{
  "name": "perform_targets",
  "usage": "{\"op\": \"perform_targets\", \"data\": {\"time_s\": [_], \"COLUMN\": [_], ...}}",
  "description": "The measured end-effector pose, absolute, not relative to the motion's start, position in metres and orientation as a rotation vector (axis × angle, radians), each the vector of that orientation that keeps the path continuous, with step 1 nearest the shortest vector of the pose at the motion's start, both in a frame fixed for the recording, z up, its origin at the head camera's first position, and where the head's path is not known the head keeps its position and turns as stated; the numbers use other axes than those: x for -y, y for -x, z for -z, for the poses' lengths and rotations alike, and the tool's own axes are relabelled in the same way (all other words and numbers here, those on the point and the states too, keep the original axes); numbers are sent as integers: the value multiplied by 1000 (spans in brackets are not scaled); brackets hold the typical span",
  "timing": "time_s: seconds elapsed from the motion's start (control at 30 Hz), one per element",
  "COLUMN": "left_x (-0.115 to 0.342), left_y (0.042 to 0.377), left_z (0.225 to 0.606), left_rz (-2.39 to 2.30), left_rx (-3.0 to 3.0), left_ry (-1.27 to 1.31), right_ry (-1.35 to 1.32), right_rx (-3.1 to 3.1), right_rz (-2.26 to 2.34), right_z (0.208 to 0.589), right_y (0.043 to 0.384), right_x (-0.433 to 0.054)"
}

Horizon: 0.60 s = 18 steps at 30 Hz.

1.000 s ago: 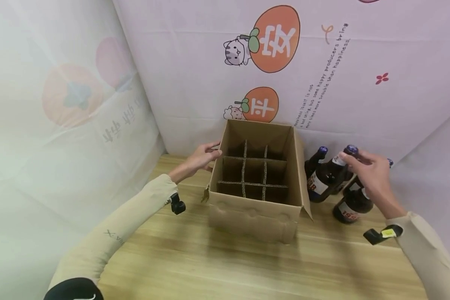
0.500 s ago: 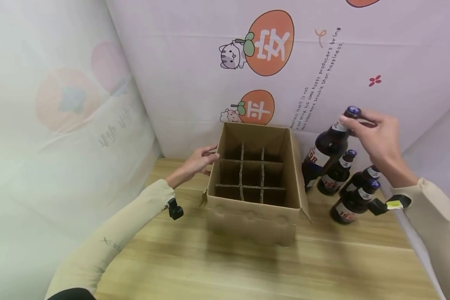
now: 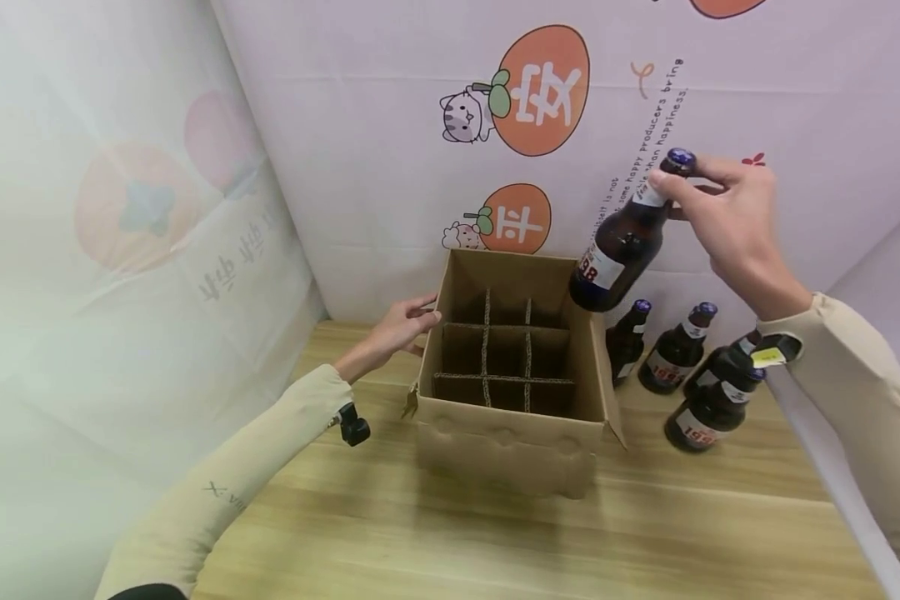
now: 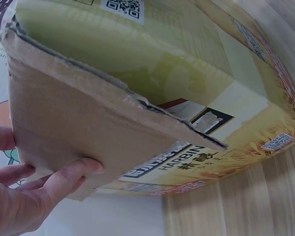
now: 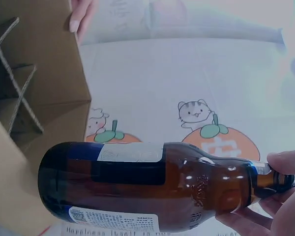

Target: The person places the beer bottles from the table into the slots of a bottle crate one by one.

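Observation:
My right hand point(image 3: 735, 217) grips a brown glass beer bottle point(image 3: 622, 250) by its neck, below the blue cap. The bottle hangs tilted, its base over the right rim of an upright cardboard box point(image 3: 510, 450). Thin cardboard dividers point(image 3: 510, 379) split the box into several compartments. In the right wrist view the bottle point(image 5: 132, 187) lies across the picture, thumb and fingers around its neck. My left hand point(image 3: 399, 333) rests against the box's left side near the rim; in the left wrist view its thumb and fingers touch the brown flap point(image 4: 78, 123).
Several more bottles point(image 3: 671, 358) stand on the wooden table point(image 3: 495, 542), right of the box. A printed cloth point(image 3: 360, 167) hangs behind the box, and a white sheet point(image 3: 120, 333) closes off the left side.
My right hand has lifted the bottle from among the others and moved it up and left, over the box's right rim. My left hand stays at the box.

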<state>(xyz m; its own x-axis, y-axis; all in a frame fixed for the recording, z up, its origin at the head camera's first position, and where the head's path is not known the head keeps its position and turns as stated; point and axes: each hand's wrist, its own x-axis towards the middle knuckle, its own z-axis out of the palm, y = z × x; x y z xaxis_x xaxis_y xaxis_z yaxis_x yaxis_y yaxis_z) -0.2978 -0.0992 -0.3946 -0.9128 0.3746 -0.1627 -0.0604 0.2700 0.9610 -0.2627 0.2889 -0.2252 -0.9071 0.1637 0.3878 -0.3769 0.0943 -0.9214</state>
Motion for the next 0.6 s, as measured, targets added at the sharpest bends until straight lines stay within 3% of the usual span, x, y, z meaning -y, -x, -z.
{"op": "perform_targets", "data": {"time_s": [0.6], "left_x": [95], "left_y": [297], "left_z": [395], "left_rz": [-1665], "left_rx": [-2215], "left_ry": [-278], "right_ry": [-198], "right_rx": [2290], "right_rz": [-1642], "right_z": [228], "right_y": [301], "right_x": [-242]}}
